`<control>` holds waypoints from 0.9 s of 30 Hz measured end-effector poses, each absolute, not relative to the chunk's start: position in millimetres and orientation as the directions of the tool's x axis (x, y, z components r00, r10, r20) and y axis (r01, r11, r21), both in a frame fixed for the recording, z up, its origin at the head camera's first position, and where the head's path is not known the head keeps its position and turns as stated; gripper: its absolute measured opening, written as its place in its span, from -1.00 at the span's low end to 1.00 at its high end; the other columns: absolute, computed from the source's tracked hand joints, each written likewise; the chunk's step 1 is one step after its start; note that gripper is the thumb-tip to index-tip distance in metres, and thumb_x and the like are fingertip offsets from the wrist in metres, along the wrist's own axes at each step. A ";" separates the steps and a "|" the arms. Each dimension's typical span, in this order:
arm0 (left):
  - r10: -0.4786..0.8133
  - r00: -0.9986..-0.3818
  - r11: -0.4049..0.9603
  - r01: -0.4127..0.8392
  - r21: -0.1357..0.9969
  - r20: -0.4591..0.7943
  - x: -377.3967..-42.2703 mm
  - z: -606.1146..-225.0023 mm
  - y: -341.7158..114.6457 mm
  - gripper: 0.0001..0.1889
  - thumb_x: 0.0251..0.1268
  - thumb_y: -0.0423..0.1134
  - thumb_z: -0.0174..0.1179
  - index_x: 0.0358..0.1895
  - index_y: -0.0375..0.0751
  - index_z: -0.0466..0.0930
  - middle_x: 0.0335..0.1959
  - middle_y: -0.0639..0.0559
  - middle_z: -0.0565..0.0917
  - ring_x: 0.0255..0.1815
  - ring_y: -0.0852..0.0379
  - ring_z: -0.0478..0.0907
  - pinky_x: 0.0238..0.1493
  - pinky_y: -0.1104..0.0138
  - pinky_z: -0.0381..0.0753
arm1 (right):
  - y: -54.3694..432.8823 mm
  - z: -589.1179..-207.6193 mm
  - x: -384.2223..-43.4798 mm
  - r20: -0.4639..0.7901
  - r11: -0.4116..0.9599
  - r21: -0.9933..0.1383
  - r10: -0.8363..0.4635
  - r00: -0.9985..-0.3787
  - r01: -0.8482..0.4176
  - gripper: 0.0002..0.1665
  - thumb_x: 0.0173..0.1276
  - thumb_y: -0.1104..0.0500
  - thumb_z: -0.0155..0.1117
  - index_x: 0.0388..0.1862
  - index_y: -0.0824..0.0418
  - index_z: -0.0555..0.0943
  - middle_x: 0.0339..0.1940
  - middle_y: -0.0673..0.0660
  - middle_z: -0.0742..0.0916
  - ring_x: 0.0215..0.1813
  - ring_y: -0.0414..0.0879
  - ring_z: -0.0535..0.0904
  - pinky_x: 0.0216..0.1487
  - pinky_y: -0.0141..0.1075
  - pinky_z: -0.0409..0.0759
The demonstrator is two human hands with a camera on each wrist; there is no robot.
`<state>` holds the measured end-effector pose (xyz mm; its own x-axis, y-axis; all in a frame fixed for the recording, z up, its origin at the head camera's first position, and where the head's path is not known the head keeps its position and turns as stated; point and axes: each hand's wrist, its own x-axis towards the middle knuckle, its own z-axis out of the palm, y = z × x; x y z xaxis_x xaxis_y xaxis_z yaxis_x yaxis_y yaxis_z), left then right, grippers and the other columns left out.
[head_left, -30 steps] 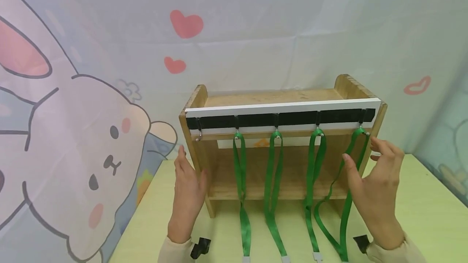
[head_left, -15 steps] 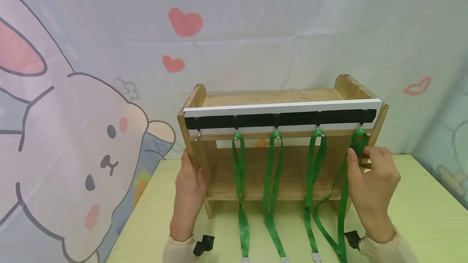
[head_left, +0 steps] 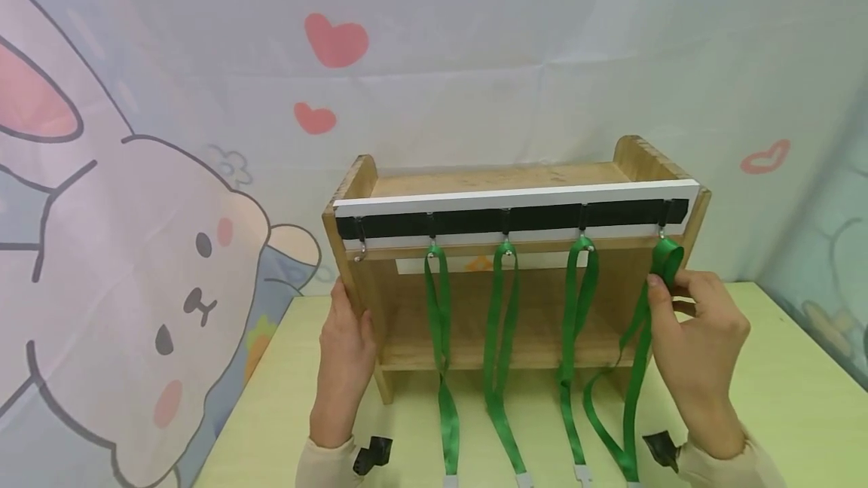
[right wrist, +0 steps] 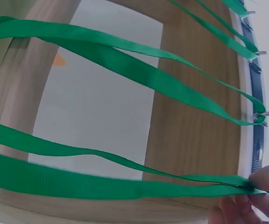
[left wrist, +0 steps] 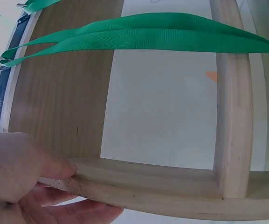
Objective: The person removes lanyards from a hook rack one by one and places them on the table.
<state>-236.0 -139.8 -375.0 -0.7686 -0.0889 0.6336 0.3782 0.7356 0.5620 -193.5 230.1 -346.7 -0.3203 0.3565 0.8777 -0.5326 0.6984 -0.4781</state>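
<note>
A small wooden shelf (head_left: 515, 360) carries a row of metal hooks along its front. My left hand (head_left: 344, 367) grips its left side panel (left wrist: 139, 196), with the thumb on the inner face and the fingers outside. My right hand (head_left: 698, 345) pinches the rightmost green lanyard (head_left: 637, 375) between thumb and fingers, just below its top loop. That loop overlaps the rightmost hook (head_left: 662, 232) and covers its tip in the head view. From the right wrist view, the pinched lanyard straps (right wrist: 125, 186) run from the fingertips across the shelf's opening.
Three more green lanyards (head_left: 439, 315) hang from the middle hooks, their pale clips near the lower edge of the view. The leftmost hook (head_left: 361, 251) is bare. Black tape (head_left: 468, 222) crosses the white strip. Behind the yellow-green table (head_left: 780, 367) hangs a printed cloth (head_left: 475, 59).
My left hand has come up against the shelf's side panel and taken hold. The right hand has moved left onto the rightmost lanyard and pinched it; its top loop now stands fuller at the hook.
</note>
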 end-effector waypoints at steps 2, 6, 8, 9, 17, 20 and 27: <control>-0.087 -0.765 0.740 0.379 0.556 0.638 -235.5 -375.9 -140.1 -0.37 0.37 -0.62 0.09 0.44 -0.64 0.05 0.22 -0.62 0.44 0.12 -0.50 0.54 0.04 -0.23 0.59 | 231.1 -346.8 -189.2 0.876 0.692 -0.480 0.346 -0.337 -0.539 -0.94 0.29 0.44 0.32 -0.35 0.49 0.66 -0.38 0.31 0.68 -0.22 -0.53 0.52 -0.17 -0.71 0.46; -0.081 -0.763 0.741 0.384 0.551 0.641 -234.9 -376.3 -139.9 -0.37 0.36 -0.63 0.09 0.43 -0.64 0.04 0.21 -0.62 0.44 0.12 -0.51 0.53 0.04 -0.23 0.58 | 234.9 -347.6 -181.0 0.870 0.689 -0.485 0.313 -0.382 -0.539 -0.88 0.35 0.40 0.29 -0.31 0.50 0.67 -0.36 0.20 0.69 -0.19 -0.53 0.53 -0.13 -0.70 0.47; -0.080 -0.767 0.740 0.382 0.554 0.637 -235.1 -376.4 -140.1 -0.37 0.37 -0.62 0.09 0.43 -0.64 0.04 0.21 -0.61 0.44 0.13 -0.50 0.53 0.05 -0.23 0.58 | 237.1 -348.2 -178.2 0.869 0.688 -0.483 0.300 -0.394 -0.541 -0.89 0.36 0.40 0.29 -0.31 0.50 0.67 -0.35 0.11 0.69 -0.20 -0.53 0.53 -0.11 -0.70 0.47; -0.081 -0.768 0.740 0.380 0.555 0.635 -235.3 -376.4 -140.0 -0.38 0.38 -0.62 0.09 0.43 -0.64 0.05 0.21 -0.61 0.44 0.13 -0.50 0.53 0.05 -0.23 0.58 | 238.2 -348.1 -177.4 0.870 0.687 -0.480 0.295 -0.395 -0.545 -0.89 0.36 0.41 0.29 -0.30 0.50 0.67 -0.36 0.10 0.68 -0.20 -0.53 0.53 -0.11 -0.70 0.47; -0.083 -0.779 0.731 0.375 0.570 0.621 -237.1 -377.0 -140.3 -0.38 0.39 -0.59 0.10 0.43 -0.61 0.06 0.22 -0.60 0.44 0.15 -0.49 0.53 0.03 -0.22 0.59 | 243.6 -345.9 -175.5 0.885 0.675 -0.458 0.281 -0.372 -0.578 -0.95 0.28 0.54 0.29 -0.31 0.52 0.67 -0.36 0.29 0.69 -0.19 -0.49 0.55 -0.09 -0.68 0.48; -0.082 -0.782 0.729 0.376 0.572 0.618 -237.6 -377.1 -140.2 -0.38 0.40 -0.60 0.10 0.43 -0.61 0.06 0.22 -0.59 0.44 0.15 -0.49 0.53 0.01 -0.22 0.60 | 244.9 -346.2 -172.2 0.875 0.667 -0.474 0.285 -0.390 -0.575 -0.93 0.34 0.47 0.29 -0.30 0.52 0.67 -0.35 0.26 0.70 -0.19 -0.49 0.56 -0.10 -0.68 0.49; -0.075 -0.776 0.728 0.386 0.566 0.627 -236.1 -375.4 -140.1 -0.39 0.39 -0.60 0.10 0.42 -0.62 0.07 0.21 -0.58 0.45 0.15 -0.48 0.53 0.02 -0.21 0.60 | 248.5 -349.4 -161.3 0.750 0.570 -0.638 0.307 -0.586 -0.518 -0.92 0.40 0.44 0.28 -0.22 0.46 0.70 -0.32 -0.13 0.74 -0.22 -0.47 0.63 -0.14 -0.65 0.54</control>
<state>-236.1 -140.1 -375.4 -0.7757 -0.0752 0.6266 0.3864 0.7283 0.5659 -161.3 248.5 -349.4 -0.5861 0.3067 0.7500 -0.5180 0.5699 -0.6379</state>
